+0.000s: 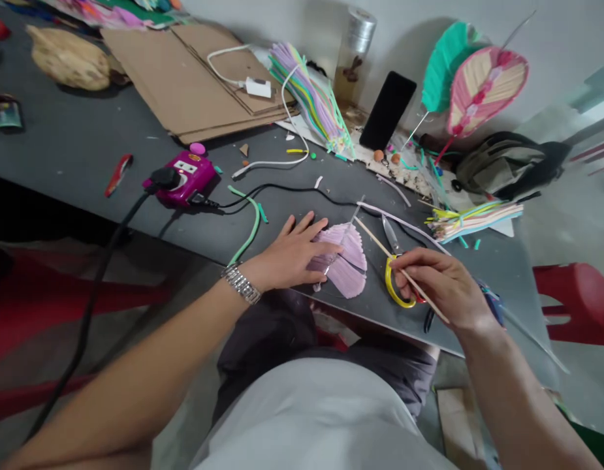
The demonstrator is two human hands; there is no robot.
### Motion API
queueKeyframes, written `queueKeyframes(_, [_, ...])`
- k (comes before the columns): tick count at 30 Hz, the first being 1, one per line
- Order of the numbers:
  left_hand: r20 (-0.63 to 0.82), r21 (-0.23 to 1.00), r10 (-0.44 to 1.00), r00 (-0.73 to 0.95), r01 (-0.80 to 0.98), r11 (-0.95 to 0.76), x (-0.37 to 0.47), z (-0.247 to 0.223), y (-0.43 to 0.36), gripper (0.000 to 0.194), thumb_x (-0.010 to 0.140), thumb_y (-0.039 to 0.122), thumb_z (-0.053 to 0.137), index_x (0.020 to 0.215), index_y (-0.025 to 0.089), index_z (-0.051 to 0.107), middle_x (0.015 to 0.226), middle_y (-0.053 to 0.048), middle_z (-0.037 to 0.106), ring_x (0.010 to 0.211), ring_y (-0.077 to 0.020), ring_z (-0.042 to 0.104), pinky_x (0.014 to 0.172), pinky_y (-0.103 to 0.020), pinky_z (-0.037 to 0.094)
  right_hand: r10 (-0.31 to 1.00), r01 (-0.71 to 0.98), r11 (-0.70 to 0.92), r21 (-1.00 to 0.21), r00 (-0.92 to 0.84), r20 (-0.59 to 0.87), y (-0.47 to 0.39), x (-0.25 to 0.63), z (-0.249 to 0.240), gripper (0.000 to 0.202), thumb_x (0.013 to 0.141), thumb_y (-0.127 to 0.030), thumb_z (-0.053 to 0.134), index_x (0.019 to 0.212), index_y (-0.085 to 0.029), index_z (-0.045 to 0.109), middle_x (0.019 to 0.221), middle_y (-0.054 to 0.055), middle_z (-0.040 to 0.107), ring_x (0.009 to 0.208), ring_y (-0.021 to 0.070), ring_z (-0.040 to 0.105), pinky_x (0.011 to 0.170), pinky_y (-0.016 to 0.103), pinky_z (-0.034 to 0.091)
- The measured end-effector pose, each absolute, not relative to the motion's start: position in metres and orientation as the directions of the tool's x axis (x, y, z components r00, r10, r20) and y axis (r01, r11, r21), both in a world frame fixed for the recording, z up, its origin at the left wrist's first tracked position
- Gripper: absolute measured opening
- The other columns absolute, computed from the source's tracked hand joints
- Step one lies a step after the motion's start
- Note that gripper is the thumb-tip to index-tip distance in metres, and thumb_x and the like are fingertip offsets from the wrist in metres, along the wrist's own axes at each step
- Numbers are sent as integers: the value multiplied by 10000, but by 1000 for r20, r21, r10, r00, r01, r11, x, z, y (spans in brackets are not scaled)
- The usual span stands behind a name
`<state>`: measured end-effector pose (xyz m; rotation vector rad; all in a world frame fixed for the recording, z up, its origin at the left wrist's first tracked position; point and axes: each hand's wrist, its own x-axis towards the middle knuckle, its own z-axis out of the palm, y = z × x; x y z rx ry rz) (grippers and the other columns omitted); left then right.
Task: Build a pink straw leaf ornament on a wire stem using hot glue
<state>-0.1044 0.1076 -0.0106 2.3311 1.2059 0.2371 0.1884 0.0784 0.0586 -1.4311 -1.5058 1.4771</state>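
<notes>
A lilac pleated leaf shape (pixel 351 264) lies near the table's front edge, with a thin clear strip along its middle. My left hand (pixel 294 254) rests on its left side, fingers spread. My right hand (pixel 436 284) is closed around a thin wooden stick (pixel 373 236), whose far tip points at the top of the leaf shape. Scissors with yellow handles (pixel 390 284) lie beneath and beside my right fingers. A lilac strand (pixel 404 220) runs from the leaf's top towards my right wrist.
A magenta power adapter (pixel 184 177) with black cables stands left on the grey table (pixel 76 156). Behind are cardboard sheets (pixel 184 85), bundled pipe cleaners (pixel 311 98), a black phone (pixel 388 111), a bottle (pixel 353 59) and two finished leaf shapes, green (pixel 443 68) and pink (pixel 488 91).
</notes>
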Motion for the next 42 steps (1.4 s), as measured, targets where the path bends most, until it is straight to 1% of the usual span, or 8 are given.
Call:
queueKeyframes(2, [-81, 504, 799, 596, 716, -483, -105, -9, 108, 618, 882, 410, 754, 1468, 401, 559, 1733, -78, 236, 1601, -421, 91, 1232, -715, 99, 911, 196, -250, -948, -283, -299, 69, 184, 71, 191, 835, -339, 767, 946, -188, 733, 812, 45, 762, 660, 170, 718, 562, 264, 547])
queueKeyframes(4, [-95, 499, 801, 591, 725, -475, -104, -7, 108, 612, 881, 401, 751, 1463, 398, 565, 1731, -75, 238, 1601, -422, 91, 1233, -714, 94, 939, 176, -186, -967, -257, -228, 65, 176, 83, 258, 782, -349, 848, 952, -193, 734, 846, 61, 789, 691, 190, 751, 591, 279, 587])
queueKeyframes(7, [-114, 492, 807, 579, 739, -461, -103, -5, 107, 620, 861, 384, 766, 1452, 396, 579, 1727, -76, 247, 1599, -426, 96, 1234, -715, 92, 987, 211, -1, -977, -155, -34, 63, 156, 90, 237, 826, -387, 825, 922, -194, 725, 744, 35, 765, 564, 150, 699, 518, 250, 552])
queueKeyframes(10, [-94, 499, 808, 582, 729, -468, -102, -6, 107, 620, 851, 398, 770, 1444, 400, 586, 1723, -63, 259, 1600, -418, 101, 1236, -711, 95, 979, 310, 128, -942, -192, 70, 64, 138, 76, 249, 913, -448, 720, 925, -199, 710, 673, 0, 706, 494, 121, 620, 478, 238, 498])
queueKeyframes(16, [-71, 530, 794, 603, 697, -482, -105, -9, 109, 685, 824, 446, 808, 1465, 393, 570, 1736, -91, 224, 1597, -442, 89, 1220, -735, 81, 904, 638, 408, -653, -380, 194, 74, 134, 29, 206, 988, -369, 593, 901, -207, 685, 688, -9, 641, 607, 125, 566, 606, 255, 454])
queueKeyframes(22, [-68, 548, 795, 603, 688, -475, -107, -9, 108, 668, 840, 527, 783, 1458, 370, 585, 1732, -106, 233, 1597, -450, 86, 1229, -716, 64, 943, 588, 333, -737, -190, 274, 69, 119, 15, 214, 1037, -397, 521, 954, -226, 620, 740, 4, 679, 587, 137, 611, 588, 257, 480])
queueKeyframes(35, [-30, 554, 801, 597, 677, -484, -108, -14, 108, 647, 828, 507, 801, 1428, 365, 605, 1728, -76, 255, 1600, -421, 104, 1243, -688, 66, 829, 641, 558, -526, -399, 392, 76, 106, 1, 182, 1042, -291, 497, 950, -222, 638, 837, 44, 720, 683, 159, 668, 678, 283, 507])
queueKeyframes(42, [-66, 547, 789, 611, 683, -484, -108, -10, 108, 691, 838, 548, 775, 1469, 353, 571, 1741, -91, 212, 1602, -424, 78, 1252, -663, 46, 783, 602, 621, -502, -458, 420, 81, 103, -4, 201, 1043, -279, 507, 930, -205, 656, 829, 40, 727, 704, 158, 673, 690, 276, 513])
